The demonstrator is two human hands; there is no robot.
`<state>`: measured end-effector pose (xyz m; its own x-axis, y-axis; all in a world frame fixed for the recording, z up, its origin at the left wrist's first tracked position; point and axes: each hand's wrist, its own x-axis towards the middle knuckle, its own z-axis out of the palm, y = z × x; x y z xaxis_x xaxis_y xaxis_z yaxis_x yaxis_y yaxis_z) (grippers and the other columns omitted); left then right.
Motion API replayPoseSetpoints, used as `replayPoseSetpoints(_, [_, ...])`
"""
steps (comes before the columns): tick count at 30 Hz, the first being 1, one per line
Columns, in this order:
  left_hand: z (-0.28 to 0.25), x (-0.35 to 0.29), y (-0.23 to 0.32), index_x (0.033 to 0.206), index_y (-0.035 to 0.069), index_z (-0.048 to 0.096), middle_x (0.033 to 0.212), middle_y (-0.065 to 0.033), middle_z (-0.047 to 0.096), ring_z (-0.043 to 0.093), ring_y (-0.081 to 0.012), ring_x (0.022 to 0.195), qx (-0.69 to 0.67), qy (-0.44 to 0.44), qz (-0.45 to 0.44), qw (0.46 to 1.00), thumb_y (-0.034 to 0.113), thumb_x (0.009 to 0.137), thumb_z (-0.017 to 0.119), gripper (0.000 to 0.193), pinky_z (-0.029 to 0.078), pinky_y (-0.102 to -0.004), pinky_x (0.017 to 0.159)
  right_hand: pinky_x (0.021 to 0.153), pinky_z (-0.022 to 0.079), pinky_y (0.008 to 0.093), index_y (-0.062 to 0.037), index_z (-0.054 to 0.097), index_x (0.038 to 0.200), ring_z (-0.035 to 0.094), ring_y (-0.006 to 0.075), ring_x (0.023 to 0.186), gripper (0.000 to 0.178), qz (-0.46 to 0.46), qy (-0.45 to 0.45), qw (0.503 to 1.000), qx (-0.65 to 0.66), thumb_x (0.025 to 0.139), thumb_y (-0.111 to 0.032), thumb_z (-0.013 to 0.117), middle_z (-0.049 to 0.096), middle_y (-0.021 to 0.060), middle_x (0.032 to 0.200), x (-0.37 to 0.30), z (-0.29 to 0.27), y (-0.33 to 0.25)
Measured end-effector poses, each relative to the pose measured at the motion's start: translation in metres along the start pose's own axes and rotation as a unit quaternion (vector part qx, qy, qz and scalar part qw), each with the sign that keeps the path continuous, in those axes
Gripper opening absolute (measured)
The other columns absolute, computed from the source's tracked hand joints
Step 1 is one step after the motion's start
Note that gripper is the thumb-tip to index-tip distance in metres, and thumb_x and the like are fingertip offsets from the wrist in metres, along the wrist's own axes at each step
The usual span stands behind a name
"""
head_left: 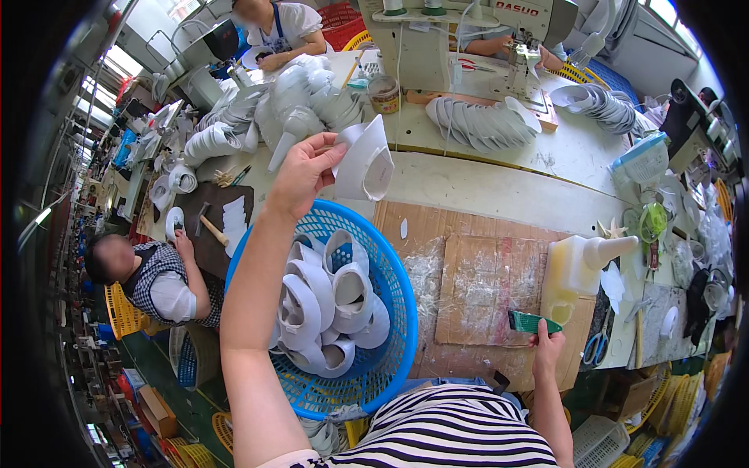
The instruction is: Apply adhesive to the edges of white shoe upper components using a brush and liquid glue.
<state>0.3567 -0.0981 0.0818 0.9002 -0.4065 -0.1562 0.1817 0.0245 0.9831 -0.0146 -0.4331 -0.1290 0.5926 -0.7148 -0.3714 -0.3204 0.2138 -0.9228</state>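
My left hand (pixel 306 173) is raised beyond the blue basket, its thumb and fingers pinching a white shoe upper (pixel 363 164) by one edge. Low on the right, my right hand (pixel 546 345) grips a green-handled brush (pixel 535 323), whose dark end points left over the cardboard. A translucent bottle of yellowish liquid (pixel 568 273), with a white nozzle tilted to the right, stands just beyond the brush. Under my left forearm, the blue plastic basket (pixel 407 312) holds several curved white shoe uppers (pixel 353 296).
Glue-smeared cardboard (pixel 484 288) covers the bench before me. Blue scissors (pixel 598 345) lie right of it. Beyond are stacked white pieces (pixel 480 125), a jar (pixel 383 94) and a sewing machine (pixel 511 23). A hammer (pixel 211 226) lies left. Co-workers sit at left (pixel 168 281) and far side (pixel 285 31).
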Motion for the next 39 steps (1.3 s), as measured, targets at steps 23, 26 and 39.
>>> replayPoseSetpoints(23, [-0.021,0.059,-0.025,0.098,-0.013,0.049,0.101,-0.0261,0.058,0.061,-0.0386,0.095,-0.276,0.162,0.007,0.947,-0.002,0.084,0.045,0.018,0.05,-0.0477,0.09,0.041,0.039,0.0226,-0.0033,0.058,0.078,0.05,0.0092,0.046,0.02,0.009,-0.007,1.0,0.001,0.091,-0.018,0.059,0.054,0.0012,0.059,0.009,0.005,-0.005])
replayPoseSetpoints(26, [-0.018,0.064,-0.027,0.098,-0.013,0.049,0.1,-0.0251,0.058,0.062,-0.0374,0.094,-0.271,0.166,0.004,0.948,-0.002,0.084,0.045,0.018,0.051,-0.0471,0.089,0.041,0.039,0.0226,-0.0034,0.057,0.078,0.05,0.0092,0.046,0.02,0.004,-0.004,1.0,0.006,0.091,-0.018,0.058,0.054,0.0011,0.059,0.009,0.007,-0.008])
replayPoseSetpoints(39, [-0.022,0.079,-0.041,0.1,-0.011,0.05,0.097,-0.0227,0.06,0.064,-0.0331,0.089,-0.27,0.162,-0.008,0.949,-0.001,0.084,0.045,0.019,0.054,-0.0442,0.083,0.041,0.039,0.0231,-0.0031,0.056,0.079,0.05,0.0098,0.046,0.019,-0.007,-0.001,1.0,0.007,0.091,-0.018,0.058,0.054,0.0016,0.061,0.01,0.004,-0.011])
